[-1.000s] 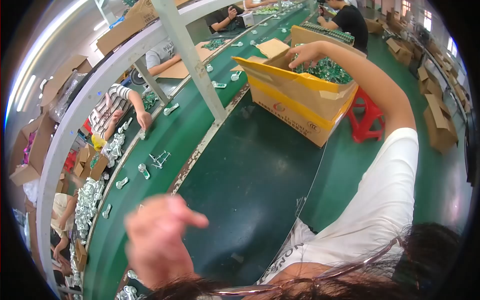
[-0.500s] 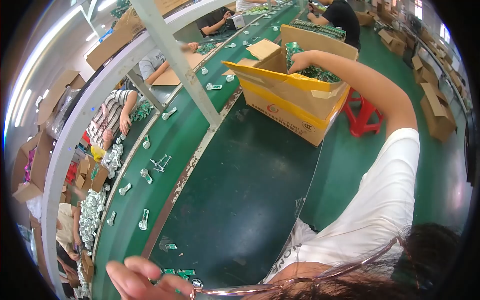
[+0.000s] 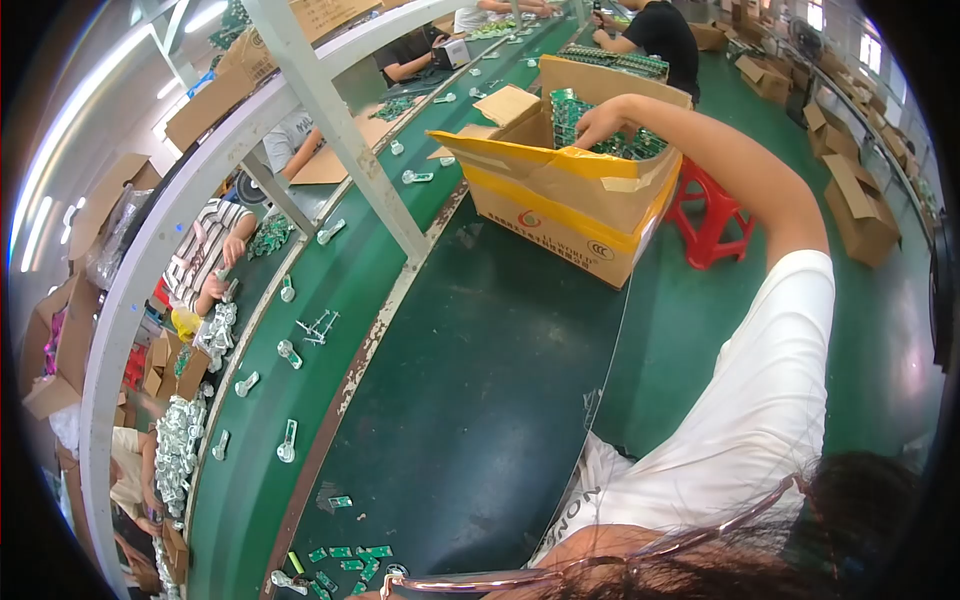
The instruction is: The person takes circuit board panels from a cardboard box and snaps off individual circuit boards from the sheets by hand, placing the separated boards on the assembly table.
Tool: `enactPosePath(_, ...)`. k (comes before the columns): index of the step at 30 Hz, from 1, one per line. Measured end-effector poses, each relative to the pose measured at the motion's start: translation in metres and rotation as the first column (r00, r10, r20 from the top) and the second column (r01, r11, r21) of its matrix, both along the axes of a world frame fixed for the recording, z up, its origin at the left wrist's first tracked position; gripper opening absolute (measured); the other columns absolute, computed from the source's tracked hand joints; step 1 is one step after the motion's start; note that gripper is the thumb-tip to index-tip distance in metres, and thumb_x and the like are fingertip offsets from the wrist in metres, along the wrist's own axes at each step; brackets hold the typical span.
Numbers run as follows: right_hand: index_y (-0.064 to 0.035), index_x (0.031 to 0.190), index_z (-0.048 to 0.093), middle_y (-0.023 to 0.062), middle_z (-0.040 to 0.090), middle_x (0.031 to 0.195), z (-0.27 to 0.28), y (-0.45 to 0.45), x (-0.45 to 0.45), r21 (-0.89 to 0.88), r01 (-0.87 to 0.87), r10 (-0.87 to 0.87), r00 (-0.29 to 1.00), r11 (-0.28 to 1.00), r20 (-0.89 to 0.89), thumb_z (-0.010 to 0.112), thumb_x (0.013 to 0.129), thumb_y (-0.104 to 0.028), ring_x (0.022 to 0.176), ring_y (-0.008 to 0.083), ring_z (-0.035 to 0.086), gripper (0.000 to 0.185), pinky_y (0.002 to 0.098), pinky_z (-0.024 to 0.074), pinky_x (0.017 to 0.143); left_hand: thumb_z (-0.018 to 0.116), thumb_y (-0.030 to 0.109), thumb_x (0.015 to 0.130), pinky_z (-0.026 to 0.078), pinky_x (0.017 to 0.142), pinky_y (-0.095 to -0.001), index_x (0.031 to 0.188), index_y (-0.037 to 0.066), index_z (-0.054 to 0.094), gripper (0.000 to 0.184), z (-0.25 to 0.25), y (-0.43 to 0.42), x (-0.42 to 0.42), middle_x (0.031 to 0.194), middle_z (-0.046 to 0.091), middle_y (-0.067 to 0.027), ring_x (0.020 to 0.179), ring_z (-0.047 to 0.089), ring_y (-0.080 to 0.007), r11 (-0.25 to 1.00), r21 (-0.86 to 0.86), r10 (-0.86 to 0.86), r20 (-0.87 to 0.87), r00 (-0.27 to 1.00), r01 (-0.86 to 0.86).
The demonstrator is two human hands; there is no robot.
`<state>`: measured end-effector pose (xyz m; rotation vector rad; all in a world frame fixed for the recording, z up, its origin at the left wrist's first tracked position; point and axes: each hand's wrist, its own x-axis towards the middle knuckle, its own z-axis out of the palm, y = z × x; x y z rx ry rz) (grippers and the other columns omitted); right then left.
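My right hand (image 3: 604,122) reaches over the near side of a cardboard box (image 3: 545,215) and is down among the green circuit boards (image 3: 643,146) inside. Its fingers are bent and closed, with the tips partly hidden, so I cannot make out what they hold. More circuit boards (image 3: 565,112) stand upright in the box just left of that hand. My left hand is out of view. Several small green circuit boards (image 3: 341,552) lie loose at the bottom of the dark worktop (image 3: 470,370), with a single one (image 3: 341,501) a little above them.
A green conveyor belt (image 3: 262,415) along the left carries white-and-green parts (image 3: 288,440) and a small metal frame (image 3: 318,327). A metal post (image 3: 335,130) rises beside it. Co-workers sit across the belt, near piled white parts (image 3: 180,440). A red stool (image 3: 712,215) stands behind the box.
My left hand has dropped out of view at the bottom, uncovering the loose circuit boards. My right hand stays in the box, its fingers slightly shifted. The whole view has moved a little.
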<state>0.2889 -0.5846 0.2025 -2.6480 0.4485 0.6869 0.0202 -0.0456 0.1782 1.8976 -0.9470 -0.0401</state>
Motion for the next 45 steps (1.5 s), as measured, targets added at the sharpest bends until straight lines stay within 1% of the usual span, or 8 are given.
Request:
enactPosePath(3, -0.0176, 0.138, 0.034, 0.0148, 0.039, 0.134, 0.004, -0.028, -0.002, 0.049, -0.016, 0.014, 0.999, 0.999, 0.038, 0.079, 0.068, -0.038, 0.107, 0.0230, 0.050, 0.085, 0.0339, 0.0500, 0.082, 0.052, 0.033, 0.088, 0.053, 0.074, -0.0446, 0.126, 0.009, 0.043, 0.046, -0.007, 0.005, -0.001, 0.128, 0.043, -0.0136, 0.096, 0.056, -0.0339, 0.999, 0.034, 0.003, 0.060, 0.998, -0.006)
enactPosePath(6, -0.0203, 0.124, 0.047, 0.0102, 0.048, 0.113, -0.009, -0.051, -0.003, 0.144, 0.072, -0.094, 0.984, 0.987, 0.154, 0.076, 0.067, -0.023, 0.090, 0.0184, 0.047, 0.064, 0.0345, 0.0500, 0.077, 0.052, 0.032, 0.087, 0.053, 0.073, -0.0442, 0.125, 0.009, 0.043, 0.046, -0.012, 0.008, -0.001, 0.126, 0.044, -0.0136, 0.095, 0.056, -0.0336, 0.997, 0.069, 0.012, 0.119, 0.993, -0.020)
enactPosePath(13, -0.0176, 0.104, 0.053, 0.0110, 0.050, 0.097, -0.024, -0.057, 0.013, 0.015, 0.203, -0.203, 0.965, 0.979, 0.167, 0.074, 0.067, -0.028, 0.083, 0.0225, 0.053, 0.044, 0.0381, 0.0502, 0.070, 0.053, 0.030, 0.086, 0.053, 0.072, -0.0435, 0.124, 0.009, 0.045, 0.044, -0.022, 0.013, -0.001, 0.123, 0.047, -0.0135, 0.092, 0.057, -0.0328, 0.992, 0.123, 0.013, 0.232, 0.973, -0.042)
enactPosePath(18, -0.0021, 0.117, 0.052, 0.0212, 0.054, 0.110, -0.030, -0.063, 0.027, -0.047, 0.214, -0.198, 0.952, 0.976, 0.233, 0.073, 0.069, -0.030, 0.077, 0.0271, 0.060, 0.058, 0.0366, 0.0540, 0.064, 0.054, 0.029, 0.085, 0.053, 0.071, -0.0430, 0.122, 0.008, 0.046, 0.043, -0.025, 0.017, -0.001, 0.121, 0.048, -0.0135, 0.090, 0.057, -0.0323, 0.987, 0.157, -0.006, 0.295, 0.955, -0.043)
enactPosePath(35, -0.0074, 0.114, 0.050, 0.0155, 0.045, 0.117, -0.018, -0.029, 0.008, 0.177, 0.173, -0.199, 0.970, 0.969, 0.139, 0.063, 0.069, -0.012, 0.069, 0.0228, 0.046, 0.047, 0.0377, 0.0421, 0.059, 0.057, 0.024, 0.082, 0.053, 0.069, -0.0412, 0.117, 0.007, 0.050, 0.039, -0.033, 0.036, -0.006, 0.113, 0.054, -0.0133, 0.084, 0.059, -0.0304, 0.959, 0.282, -0.133, 0.499, 0.856, -0.015)
enactPosePath(39, -0.0135, 0.119, 0.048, 0.0116, 0.039, 0.130, -0.011, -0.025, 0.002, 0.265, 0.095, -0.099, 0.995, 0.959, 0.001, 0.063, 0.069, -0.012, 0.075, 0.0221, 0.047, 0.052, 0.0381, 0.0424, 0.060, 0.058, 0.023, 0.082, 0.053, 0.068, -0.0408, 0.116, 0.007, 0.051, 0.039, -0.038, 0.044, -0.005, 0.111, 0.055, -0.0133, 0.083, 0.060, -0.0300, 0.949, 0.314, -0.177, 0.550, 0.816, -0.006)
enactPosePath(42, -0.0172, 0.131, 0.039, 0.0121, 0.026, 0.144, -0.012, -0.015, 0.000, 0.422, 0.173, -0.210, 0.977, 0.890, 0.042, 0.067, 0.071, -0.014, 0.115, 0.0291, 0.041, 0.066, 0.0449, 0.0437, 0.080, 0.058, 0.022, 0.081, 0.053, 0.067, -0.0405, 0.115, 0.007, 0.052, 0.038, -0.043, 0.052, -0.003, 0.110, 0.056, -0.0133, 0.082, 0.060, -0.0296, 0.939, 0.342, -0.194, 0.610, 0.769, -0.034)
enactPosePath(45, -0.0173, 0.131, 0.039, 0.0113, 0.025, 0.146, -0.019, -0.010, -0.002, 0.167, 0.114, -0.133, 0.986, 0.979, 0.104, 0.067, 0.073, -0.015, 0.124, 0.0304, 0.035, 0.064, 0.0473, 0.0415, 0.085, 0.059, 0.021, 0.081, 0.053, 0.067, -0.0401, 0.115, 0.007, 0.052, 0.037, -0.051, 0.053, 0.002, 0.108, 0.057, -0.0132, 0.081, 0.060, -0.0293, 0.933, 0.350, -0.187, 0.675, 0.714, -0.087)
